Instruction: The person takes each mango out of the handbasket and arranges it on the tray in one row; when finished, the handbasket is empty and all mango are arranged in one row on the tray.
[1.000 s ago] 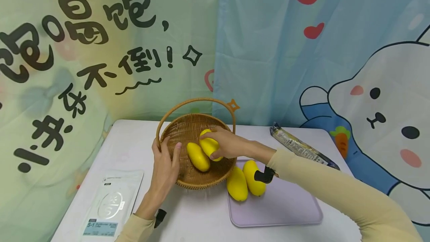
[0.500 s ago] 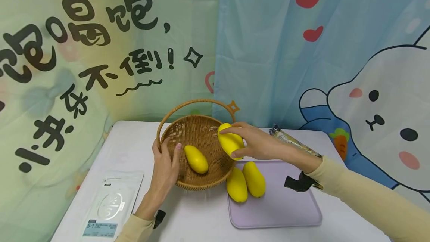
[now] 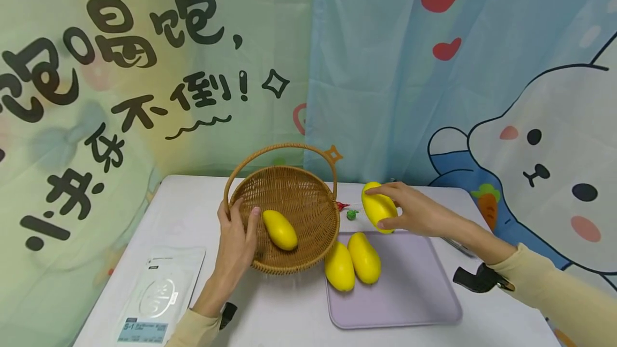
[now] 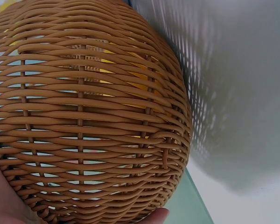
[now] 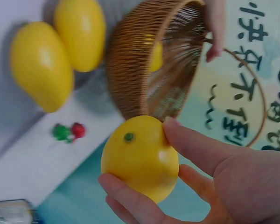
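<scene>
My right hand (image 3: 424,208) grips a yellow mango (image 3: 378,206) between thumb and fingers, up over the back edge of the lilac tray (image 3: 409,304). In the right wrist view the stem end of this mango (image 5: 142,158) shows, with fingertips around its sides. My left hand (image 3: 236,240) holds the left rim of a brown wicker basket (image 3: 308,224), which leans with its opening toward me. One mango (image 3: 280,230) lies inside the basket. Two more, a left mango (image 3: 339,266) and a right mango (image 3: 365,257), rest side by side on the tray's left part. The left wrist view is filled by the basket's woven wall (image 4: 93,112).
A white pouch (image 3: 161,293) with a blue label lies at the left of the white table (image 3: 275,315). Behind the tray are a small red item (image 3: 342,206) and a small green item (image 3: 352,215). A long packet (image 3: 460,248) is mostly hidden under my right arm. Printed curtains hang behind.
My right hand has lifted one mango out of the basket and carried it right, over the tray's back edge. The other mango in the basket has shifted slightly. My left hand stays on the rim.
</scene>
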`<state>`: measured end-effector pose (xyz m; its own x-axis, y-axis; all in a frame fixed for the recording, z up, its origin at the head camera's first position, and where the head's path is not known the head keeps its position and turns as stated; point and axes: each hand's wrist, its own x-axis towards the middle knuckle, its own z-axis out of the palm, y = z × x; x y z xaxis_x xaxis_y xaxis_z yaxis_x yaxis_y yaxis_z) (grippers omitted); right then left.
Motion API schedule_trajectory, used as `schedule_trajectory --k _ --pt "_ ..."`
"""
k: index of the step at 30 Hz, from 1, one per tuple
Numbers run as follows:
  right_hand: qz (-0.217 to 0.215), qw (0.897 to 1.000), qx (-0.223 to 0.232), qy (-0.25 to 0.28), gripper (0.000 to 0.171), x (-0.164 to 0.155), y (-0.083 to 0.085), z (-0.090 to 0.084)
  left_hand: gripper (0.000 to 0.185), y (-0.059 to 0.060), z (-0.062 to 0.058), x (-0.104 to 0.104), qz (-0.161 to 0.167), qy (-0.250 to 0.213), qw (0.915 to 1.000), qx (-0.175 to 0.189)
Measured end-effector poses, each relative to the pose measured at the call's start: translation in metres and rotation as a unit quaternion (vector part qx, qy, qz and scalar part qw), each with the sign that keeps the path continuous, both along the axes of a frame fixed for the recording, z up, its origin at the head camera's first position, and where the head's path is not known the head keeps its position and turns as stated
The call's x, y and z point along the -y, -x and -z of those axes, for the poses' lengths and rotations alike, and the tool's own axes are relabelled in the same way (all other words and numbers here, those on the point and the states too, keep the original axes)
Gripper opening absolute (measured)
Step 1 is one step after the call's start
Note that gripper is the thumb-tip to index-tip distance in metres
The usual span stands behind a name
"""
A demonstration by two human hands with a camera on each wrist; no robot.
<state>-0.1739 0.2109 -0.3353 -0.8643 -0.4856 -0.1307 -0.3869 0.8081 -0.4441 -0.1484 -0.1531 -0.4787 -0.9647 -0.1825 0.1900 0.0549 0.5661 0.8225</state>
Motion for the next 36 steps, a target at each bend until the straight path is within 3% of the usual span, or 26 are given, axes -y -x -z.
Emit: schedule_trajectory --k 11,18,25,36 --pt "0.028 0.999 -0.034 0.014 0.061 -0.034 -0.014 0.066 0.075 0.000 -0.001 -0.002 0.001 0.000 1.0000 -0.007" --pt "0.048 0.998 0.011 0.032 0.062 -0.036 -0.024 0.104 0.076 0.000 -0.001 -0.002 0.001 -0.001 0.9999 -0.011" --pt "0.051 0.998 -0.004 0.029 0.061 -0.035 -0.030 0.119 0.076 0.000 -0.001 -0.002 0.002 -0.003 0.9999 -0.010" --pt "0.055 0.998 0.017 0.015 0.062 -0.034 -0.034 0.131 0.076 0.000 0.000 -0.001 0.003 -0.004 0.9999 -0.011"
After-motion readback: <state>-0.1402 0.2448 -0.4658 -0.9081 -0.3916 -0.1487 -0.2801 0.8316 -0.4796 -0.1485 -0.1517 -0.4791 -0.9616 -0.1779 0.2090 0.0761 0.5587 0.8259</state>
